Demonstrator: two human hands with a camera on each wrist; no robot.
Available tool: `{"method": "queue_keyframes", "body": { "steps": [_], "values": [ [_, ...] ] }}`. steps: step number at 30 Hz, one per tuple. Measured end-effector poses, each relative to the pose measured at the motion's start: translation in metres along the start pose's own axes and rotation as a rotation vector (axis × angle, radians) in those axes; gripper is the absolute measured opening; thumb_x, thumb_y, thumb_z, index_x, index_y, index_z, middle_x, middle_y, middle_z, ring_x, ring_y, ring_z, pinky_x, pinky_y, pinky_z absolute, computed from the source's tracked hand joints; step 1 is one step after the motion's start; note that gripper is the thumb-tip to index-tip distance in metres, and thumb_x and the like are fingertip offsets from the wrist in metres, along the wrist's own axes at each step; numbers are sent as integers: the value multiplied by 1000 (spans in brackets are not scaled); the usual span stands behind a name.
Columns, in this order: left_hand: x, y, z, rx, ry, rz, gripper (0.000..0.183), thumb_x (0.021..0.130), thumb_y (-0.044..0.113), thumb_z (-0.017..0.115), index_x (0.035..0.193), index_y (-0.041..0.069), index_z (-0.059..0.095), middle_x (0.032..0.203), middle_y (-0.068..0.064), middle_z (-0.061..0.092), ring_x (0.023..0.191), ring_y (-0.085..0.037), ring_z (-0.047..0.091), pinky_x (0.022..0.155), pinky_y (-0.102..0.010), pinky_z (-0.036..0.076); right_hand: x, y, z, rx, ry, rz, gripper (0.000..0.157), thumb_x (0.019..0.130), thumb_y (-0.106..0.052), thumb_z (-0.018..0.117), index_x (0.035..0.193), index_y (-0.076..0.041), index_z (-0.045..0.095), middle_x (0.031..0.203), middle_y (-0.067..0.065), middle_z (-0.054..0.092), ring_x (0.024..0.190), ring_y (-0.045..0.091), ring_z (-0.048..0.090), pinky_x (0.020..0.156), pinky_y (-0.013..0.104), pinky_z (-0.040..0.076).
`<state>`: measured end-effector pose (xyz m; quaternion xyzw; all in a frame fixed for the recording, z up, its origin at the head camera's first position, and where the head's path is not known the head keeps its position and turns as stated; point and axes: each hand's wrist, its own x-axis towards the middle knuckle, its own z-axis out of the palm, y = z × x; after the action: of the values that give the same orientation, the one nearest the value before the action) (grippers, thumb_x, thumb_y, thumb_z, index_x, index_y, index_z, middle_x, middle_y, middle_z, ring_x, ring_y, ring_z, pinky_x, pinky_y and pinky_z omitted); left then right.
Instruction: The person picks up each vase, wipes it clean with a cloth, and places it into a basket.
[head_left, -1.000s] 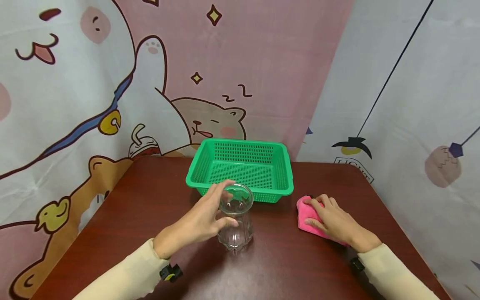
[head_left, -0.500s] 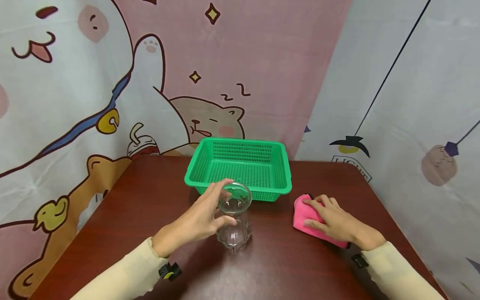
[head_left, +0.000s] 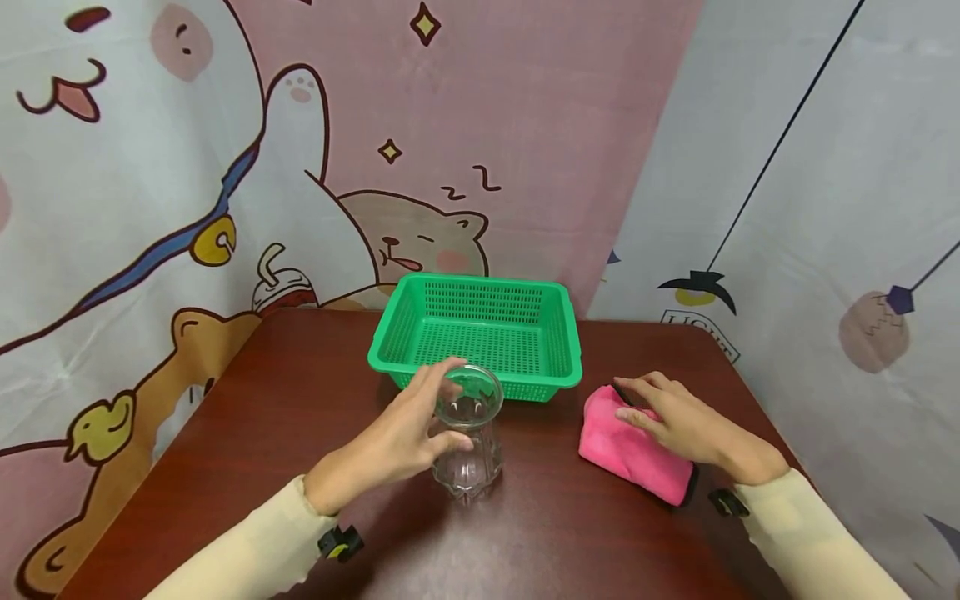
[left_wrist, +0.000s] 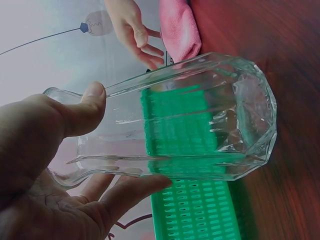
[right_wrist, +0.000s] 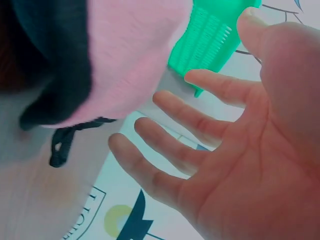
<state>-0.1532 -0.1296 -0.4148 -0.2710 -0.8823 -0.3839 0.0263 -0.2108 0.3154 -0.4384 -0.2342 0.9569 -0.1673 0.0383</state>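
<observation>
A clear glass vase [head_left: 483, 458] with a flared rim and faceted body stands upright on the brown table. My left hand [head_left: 393, 437] grips it around the neck, thumb on the near side, other fingers behind. In the left wrist view the vase [left_wrist: 245, 115] shows nothing inside. To the right lies a folded pink cloth [head_left: 630, 454] with black edging and a small black loop. Just over its right part hovers my right hand [head_left: 686, 425]. Seen in the right wrist view, this hand [right_wrist: 235, 150] has its fingers spread and loosely extended, apart from the cloth [right_wrist: 130, 55].
A green perforated plastic basket [head_left: 480, 342] sits at the back middle of the table [head_left: 300, 375], close behind the vase. Printed curtains [head_left: 570, 167] hang behind the table and along both sides.
My right hand has let go of the pink cloth and lifted up and rightward off it. The cloth has shifted slightly left and lies flatter. The left hand and vase have not visibly moved.
</observation>
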Motion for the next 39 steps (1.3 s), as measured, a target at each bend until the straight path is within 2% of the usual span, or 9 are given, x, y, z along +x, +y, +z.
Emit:
{"method": "queue_keyframes", "body": {
  "steps": [5, 9, 16, 23, 31, 39],
  "values": [
    [1, 0, -1, 10, -2, -5, 101, 97, 18, 97, 177, 11, 35, 147, -18, 66, 105, -17, 68, 90, -30, 64, 4, -4, -9, -9, 34, -4, 71, 114, -44, 76, 170, -4, 57, 158, 27, 61, 144, 53, 59, 113, 73, 58],
    [-1, 0, 0, 10, -2, -12, 102, 96, 17, 98, 177, 11, 36, 147, -18, 66, 103, -16, 66, 90, -33, 64, 9, -7, -11, -6, 84, -10, 68, 116, -40, 75, 171, -5, 57, 160, 26, 59, 146, 52, 57, 116, 73, 56],
    [1, -1, 3, -15, 2, -7, 102, 95, 13, 98, 176, 10, 36, 146, -19, 66, 113, -29, 71, 91, -35, 67, 28, -9, -15, -8, 184, -48, 64, 119, -40, 70, 171, -7, 56, 164, 25, 57, 149, 51, 54, 116, 73, 54],
    [1, -1, 1, -23, 0, -1, 101, 96, 13, 97, 177, 11, 36, 146, -20, 65, 120, -29, 71, 94, -45, 70, 49, -14, -19, 5, 242, -83, 65, 119, -40, 69, 173, -9, 54, 169, 23, 53, 155, 48, 49, 120, 75, 52],
    [1, -1, 0, -31, 6, 1, 101, 95, 11, 98, 176, 10, 37, 147, -21, 65, 127, -37, 71, 94, -43, 70, 79, -19, -11, -6, 258, -113, 70, 118, -46, 70, 176, -11, 50, 176, 22, 48, 161, 47, 46, 124, 75, 50],
    [0, -2, 1, -11, 12, 13, 99, 95, 14, 98, 174, 11, 38, 144, -20, 66, 124, -35, 72, 93, -42, 69, 103, -24, -2, -37, 238, -127, 80, 118, -54, 67, 183, -16, 40, 188, 21, 36, 171, 51, 36, 129, 81, 43]
  ]
}}
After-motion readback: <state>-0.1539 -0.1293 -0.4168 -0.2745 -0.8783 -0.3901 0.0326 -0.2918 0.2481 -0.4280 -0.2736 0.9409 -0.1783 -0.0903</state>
